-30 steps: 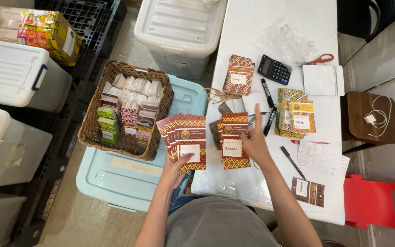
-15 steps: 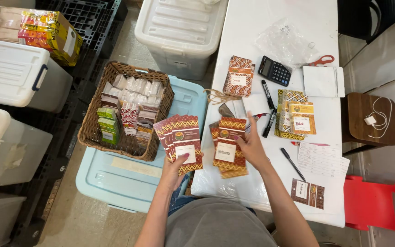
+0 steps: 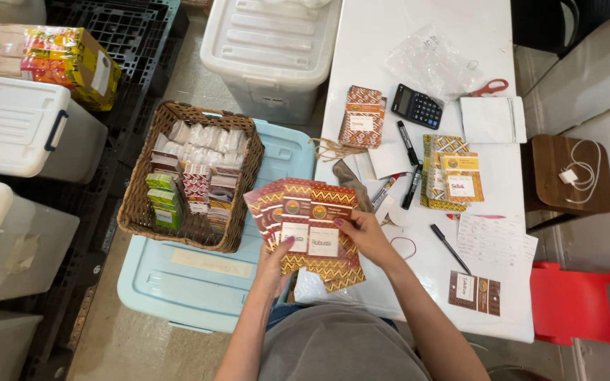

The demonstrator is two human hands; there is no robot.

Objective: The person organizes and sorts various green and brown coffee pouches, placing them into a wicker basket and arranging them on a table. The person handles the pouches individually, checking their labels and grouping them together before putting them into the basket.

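Packets [image 3: 305, 226] now merged, both hands pinching one fan, lower packets hidden behind.

I see red-brown packets [image 3: 305, 226] w/ yellow zigzag bands and white labels. Wicker basket [image 3: 135, 212] is brown, tub lid [image 3: 199, 282] under it pale blue. Table [image 3: 425, 21] white, calculator [image 3: 416, 106] black, scissors [image 3: 488, 87] w/ red handles, stool [image 3: 591, 300] red.
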